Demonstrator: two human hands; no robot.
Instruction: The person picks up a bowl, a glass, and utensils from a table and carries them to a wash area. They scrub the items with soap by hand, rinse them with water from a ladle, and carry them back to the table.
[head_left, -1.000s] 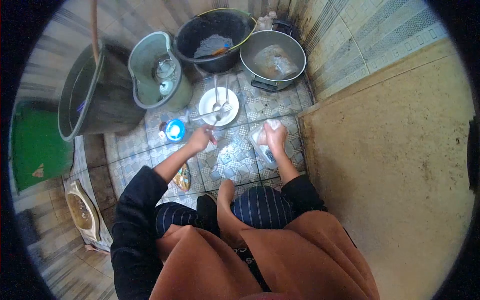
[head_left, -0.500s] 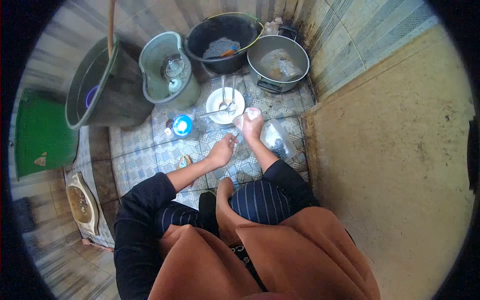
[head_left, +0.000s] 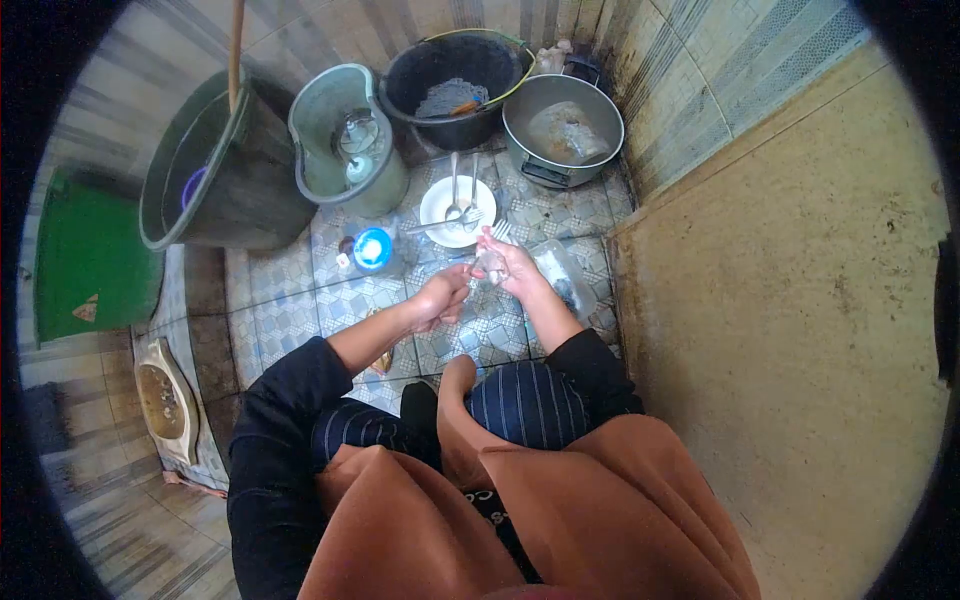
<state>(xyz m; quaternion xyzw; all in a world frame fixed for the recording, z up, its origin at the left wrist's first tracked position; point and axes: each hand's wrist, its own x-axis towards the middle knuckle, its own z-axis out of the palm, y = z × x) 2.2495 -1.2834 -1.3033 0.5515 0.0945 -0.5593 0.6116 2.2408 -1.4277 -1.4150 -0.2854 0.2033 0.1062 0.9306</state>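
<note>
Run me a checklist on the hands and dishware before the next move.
1. Silver metal fork in the right hand: ok, tines show beyond the fingers.
2. Left hand clear about what it grips: cannot tell, its curled fingers hide it.
3. Round white plate flat on the patterned tiles: ok, metal utensils rest on it.
4. Clear plastic container fully in view: not ok, the right hand and forearm cover part.
5. Round grey metal pot upright: ok.
6. Fork free of residue: cannot tell, too small.
</note>
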